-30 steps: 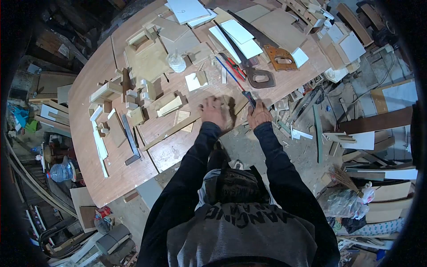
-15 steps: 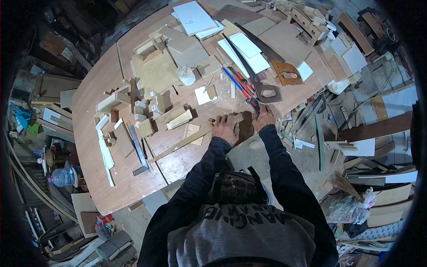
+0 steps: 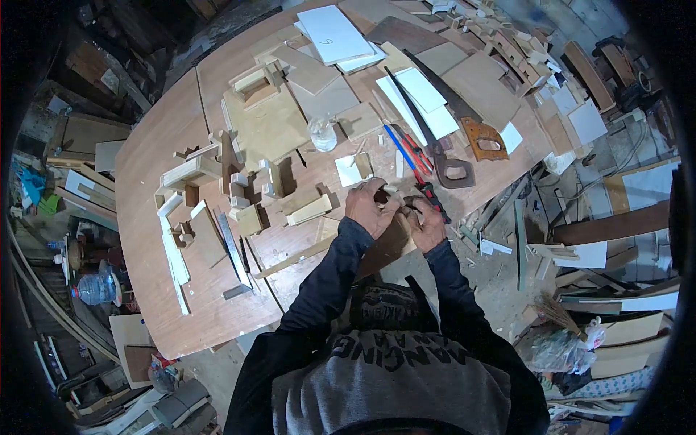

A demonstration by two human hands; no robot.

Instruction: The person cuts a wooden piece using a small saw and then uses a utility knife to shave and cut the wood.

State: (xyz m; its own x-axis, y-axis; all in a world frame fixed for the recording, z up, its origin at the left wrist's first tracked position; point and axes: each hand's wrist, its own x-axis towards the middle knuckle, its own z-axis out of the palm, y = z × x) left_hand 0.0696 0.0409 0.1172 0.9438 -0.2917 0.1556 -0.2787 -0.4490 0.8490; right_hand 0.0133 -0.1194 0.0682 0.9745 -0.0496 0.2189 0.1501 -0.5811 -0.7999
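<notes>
My left hand (image 3: 370, 209) and my right hand (image 3: 424, 221) are close together over the table's near edge, both with curled fingers. Between them is a small pale piece of wood (image 3: 395, 196), mostly covered; the left fingers close on it. What the right fingers pinch is hidden. Just beyond the right hand lies a red-and-black handled tool (image 3: 429, 194), beside a blue pen-like stick (image 3: 399, 146). A long thin wood strip (image 3: 299, 257) lies left of my left forearm. Past the left hand, a small block rests on a white square piece (image 3: 348, 171).
Two handsaws lie to the right, one with a brown wooden handle (image 3: 484, 139), the other with a dark handle (image 3: 455, 174). A clear jar (image 3: 322, 135) stands mid-table. A metal square (image 3: 235, 257), wood blocks (image 3: 250, 220) and white panels (image 3: 335, 35) are spread around.
My left hand has lifted off the long wood strip, which stays on the table. My right hand has drawn back from the red-and-black tool, and both hands have come together.
</notes>
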